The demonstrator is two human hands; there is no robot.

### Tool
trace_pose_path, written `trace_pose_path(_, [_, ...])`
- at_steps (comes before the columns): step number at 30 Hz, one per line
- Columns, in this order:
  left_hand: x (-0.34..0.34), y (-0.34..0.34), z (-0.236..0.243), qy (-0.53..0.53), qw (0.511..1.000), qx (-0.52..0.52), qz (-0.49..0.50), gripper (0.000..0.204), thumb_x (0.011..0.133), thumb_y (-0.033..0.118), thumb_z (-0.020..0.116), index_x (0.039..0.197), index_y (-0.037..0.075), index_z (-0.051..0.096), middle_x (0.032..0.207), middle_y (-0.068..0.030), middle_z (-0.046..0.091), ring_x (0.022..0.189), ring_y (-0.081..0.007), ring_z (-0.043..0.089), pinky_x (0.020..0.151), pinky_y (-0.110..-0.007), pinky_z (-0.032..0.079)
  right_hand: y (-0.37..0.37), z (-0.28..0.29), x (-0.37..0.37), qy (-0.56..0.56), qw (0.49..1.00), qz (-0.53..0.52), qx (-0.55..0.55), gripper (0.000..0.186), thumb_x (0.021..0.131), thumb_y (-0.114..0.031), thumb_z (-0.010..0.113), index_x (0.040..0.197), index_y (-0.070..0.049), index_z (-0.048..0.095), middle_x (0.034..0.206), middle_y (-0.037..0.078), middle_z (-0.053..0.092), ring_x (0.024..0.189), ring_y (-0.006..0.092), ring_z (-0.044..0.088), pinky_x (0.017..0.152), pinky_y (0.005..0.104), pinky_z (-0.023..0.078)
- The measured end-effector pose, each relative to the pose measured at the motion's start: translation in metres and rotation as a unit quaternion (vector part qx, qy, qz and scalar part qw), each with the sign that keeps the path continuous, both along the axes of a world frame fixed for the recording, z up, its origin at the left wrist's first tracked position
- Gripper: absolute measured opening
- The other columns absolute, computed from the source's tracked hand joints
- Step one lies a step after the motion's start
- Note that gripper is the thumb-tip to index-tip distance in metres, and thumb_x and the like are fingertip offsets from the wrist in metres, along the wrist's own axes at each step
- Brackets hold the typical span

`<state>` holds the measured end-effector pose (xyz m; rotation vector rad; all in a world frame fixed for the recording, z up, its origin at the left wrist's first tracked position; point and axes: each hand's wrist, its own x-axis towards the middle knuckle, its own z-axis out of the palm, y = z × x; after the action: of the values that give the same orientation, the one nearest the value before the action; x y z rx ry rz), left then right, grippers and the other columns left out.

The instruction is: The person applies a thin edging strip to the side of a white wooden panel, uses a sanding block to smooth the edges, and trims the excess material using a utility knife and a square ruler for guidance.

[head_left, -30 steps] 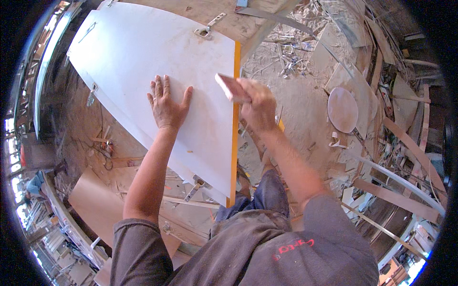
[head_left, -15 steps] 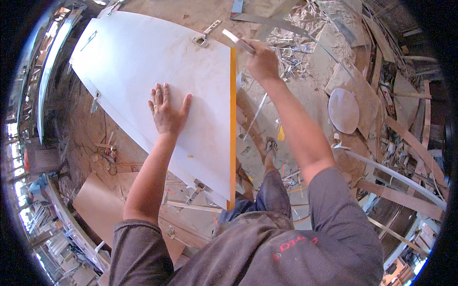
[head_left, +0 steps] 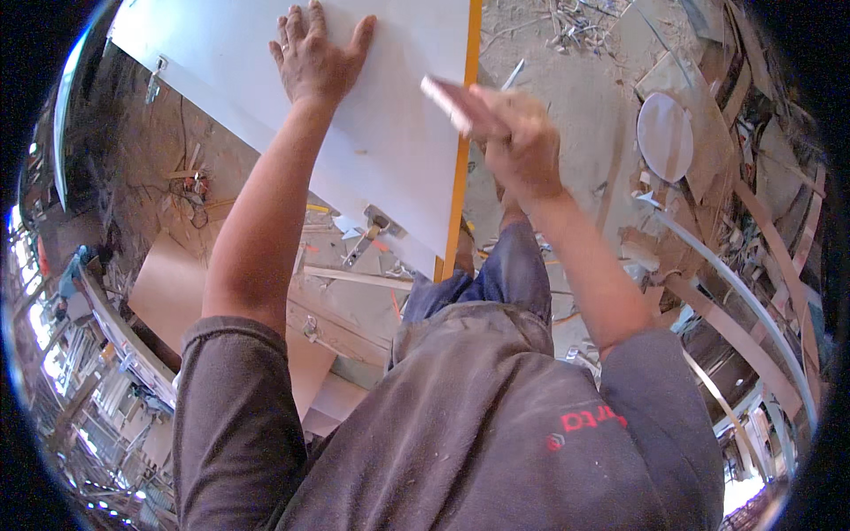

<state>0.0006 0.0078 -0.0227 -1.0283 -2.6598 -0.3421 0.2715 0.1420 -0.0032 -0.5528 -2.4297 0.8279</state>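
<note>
My left hand (head_left: 319,62) lies flat, fingers spread, on a white angular panel (head_left: 394,168) with a yellow strip (head_left: 458,212) along its right edge. My right hand (head_left: 527,142) grips a pale, pinkish flat block (head_left: 452,104) at that edge, slightly blurred. Metal hinge-like fittings (head_left: 363,243) are attached along the panel's slanted edge, one near its lower end and another (head_left: 155,80) farther up at the left.
The dusty floor below holds scraps, strips and a tan sheet (head_left: 168,283). To the right lie a white oval piece (head_left: 664,137) and curved strips (head_left: 753,319). A person in teal (head_left: 73,274) is at the far left beside a long piece.
My right hand, with the block, moved up the yellow edge, then back toward my body. My left hand stayed on the panel. The whole view has shifted, so the panel appears higher.
</note>
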Motion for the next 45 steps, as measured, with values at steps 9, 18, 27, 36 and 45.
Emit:
trace_pose_path(9, [0.012,0.016,0.021,-0.052,0.996,-0.051,0.056,0.093,0.097,0.069,0.052,0.155,-0.003,0.041,0.164,-0.0255,0.034,0.155,-0.0372,0.026,0.127,-0.053,0.018,-0.109,0.016,0.113,-0.045,0.996,0.028,-0.076,0.036,0.083,-0.015,0.074,0.119,-0.009,0.074,0.108,0.011,0.074,0.101,0.0327,0.069,0.088,0.0435,0.058])
trace_pose_path(18, [0.009,0.014,0.018,-0.054,0.996,-0.049,0.055,0.093,0.097,0.07,0.051,0.154,-0.003,0.041,0.163,-0.0257,0.035,0.155,-0.0375,0.027,0.127,-0.052,0.018,-0.159,0.03,0.206,-0.102,0.973,0.102,-0.179,0.042,0.081,-0.02,0.078,0.121,-0.007,0.073,0.118,0.015,0.072,0.111,0.0335,0.068,0.094,0.0428,0.056])
trace_pose_path(27, [-0.005,0.01,0.002,-0.021,0.999,-0.022,0.015,0.105,0.089,0.085,0.046,0.157,0.005,0.041,0.165,-0.0217,0.034,0.157,-0.0354,0.024,0.128,-0.053,0.017,-0.149,0.006,0.118,-0.002,0.997,-0.067,-0.03,0.05,0.077,-0.006,0.074,0.127,-0.011,0.07,0.113,0.009,0.069,0.106,0.0328,0.066,0.092,0.0427,0.056])
trace_pose_path(36, [-0.005,0.005,-0.003,-0.017,1.0,-0.011,0.022,0.105,0.088,0.086,0.046,0.159,0.007,0.04,0.165,-0.0206,0.034,0.158,-0.0352,0.023,0.129,-0.05,0.015,-0.024,-0.015,0.006,0.013,0.996,-0.092,0.014,0.05,0.072,0.001,0.07,0.12,-0.012,0.072,0.107,0.011,0.069,0.101,0.0352,0.066,0.088,0.0463,0.056])
trace_pose_path(45, [-0.006,0.002,-0.002,-0.022,1.0,-0.002,-0.006,0.108,0.087,0.088,0.044,0.158,0.006,0.041,0.165,-0.0211,0.034,0.158,-0.037,0.022,0.129,-0.052,0.015,0.113,-0.016,-0.096,0.048,0.992,-0.104,0.06,0.02,0.092,-0.017,0.062,0.106,-0.016,0.076,0.097,0.017,0.073,0.09,0.0396,0.071,0.075,0.0502,0.057])
